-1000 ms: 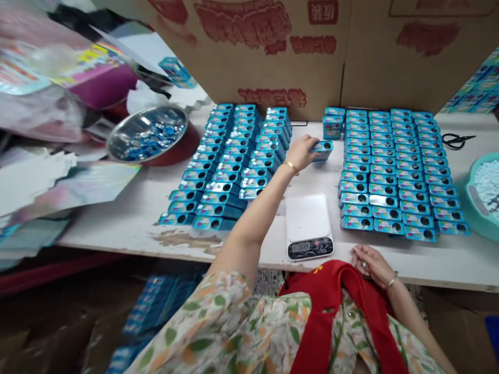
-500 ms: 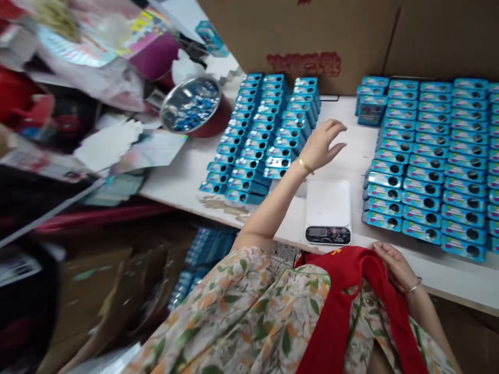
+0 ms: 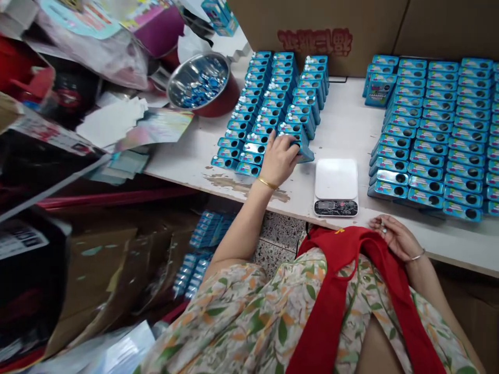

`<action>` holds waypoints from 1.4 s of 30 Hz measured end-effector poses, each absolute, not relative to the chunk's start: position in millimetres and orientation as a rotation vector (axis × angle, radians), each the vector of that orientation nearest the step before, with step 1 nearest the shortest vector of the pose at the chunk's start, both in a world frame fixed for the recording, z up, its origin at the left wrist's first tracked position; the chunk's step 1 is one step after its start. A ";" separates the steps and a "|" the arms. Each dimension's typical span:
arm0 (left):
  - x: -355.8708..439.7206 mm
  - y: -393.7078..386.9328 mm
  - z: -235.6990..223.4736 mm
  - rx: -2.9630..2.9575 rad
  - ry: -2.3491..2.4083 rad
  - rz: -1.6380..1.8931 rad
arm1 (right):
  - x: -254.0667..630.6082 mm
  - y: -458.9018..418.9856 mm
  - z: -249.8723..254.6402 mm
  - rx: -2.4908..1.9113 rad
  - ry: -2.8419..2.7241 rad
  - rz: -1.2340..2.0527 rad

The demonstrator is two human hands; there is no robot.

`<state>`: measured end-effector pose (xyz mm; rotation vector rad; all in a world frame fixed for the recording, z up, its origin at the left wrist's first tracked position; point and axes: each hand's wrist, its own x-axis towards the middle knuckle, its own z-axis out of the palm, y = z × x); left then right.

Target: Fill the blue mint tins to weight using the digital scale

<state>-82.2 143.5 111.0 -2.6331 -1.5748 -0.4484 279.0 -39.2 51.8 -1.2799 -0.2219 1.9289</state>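
My left hand [image 3: 278,158], with a gold bangle at the wrist, has its fingers closed over the front small blue box [image 3: 306,151] of the third row on the left. The box's top is partly hidden by the fingers. Several more blue boxes [image 3: 255,117] stand in rows around it, each with a dark round hole, many with small white bits on top. My right hand [image 3: 395,236] rests at the table's front edge by the red apron, fingers curled. Something small and pale shows at its fingertips, too small to name. Between the hands lies a white digital scale [image 3: 336,179], nothing on its plate.
A metal bowl [image 3: 234,91] of blue foil-wrapped pieces stands left of the rows. More blue boxes [image 3: 427,140] fill the right side. Behind rises a large cardboard carton [image 3: 312,21]. Papers and bags crowd the far left; blue boxes [image 3: 208,228] sit below the table.
My left hand set a blue box down by the right-hand group, let go, and came back left to the third row's front box. The view has turned left. My right hand stayed near the edge.
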 end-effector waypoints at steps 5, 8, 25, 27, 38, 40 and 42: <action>-28.4 124.4 147.6 -2.800 -1.291 -0.426 | 267.2 -44.1 68.6 -1.281 -0.209 1.972; 5.4 124.0 140.5 -2.920 -1.202 -0.308 | 262.8 -46.2 71.9 -1.313 -0.247 1.975; -84.5 70.1 62.7 -2.640 -2.040 -1.228 | 244.2 -11.3 118.8 -1.520 -0.913 1.864; -89.3 58.8 46.7 -2.604 -2.128 -1.285 | 241.4 11.6 134.1 -1.430 -1.147 1.768; -78.9 51.0 48.2 -2.582 -2.098 -1.471 | 201.7 114.5 171.5 -1.447 -1.997 1.109; -76.5 52.6 49.8 -2.593 -2.071 -1.472 | 193.7 119.7 172.5 -1.521 -2.119 0.979; -74.5 53.5 50.6 -2.607 -2.051 -1.468 | 187.8 122.5 174.1 -1.555 -2.217 0.873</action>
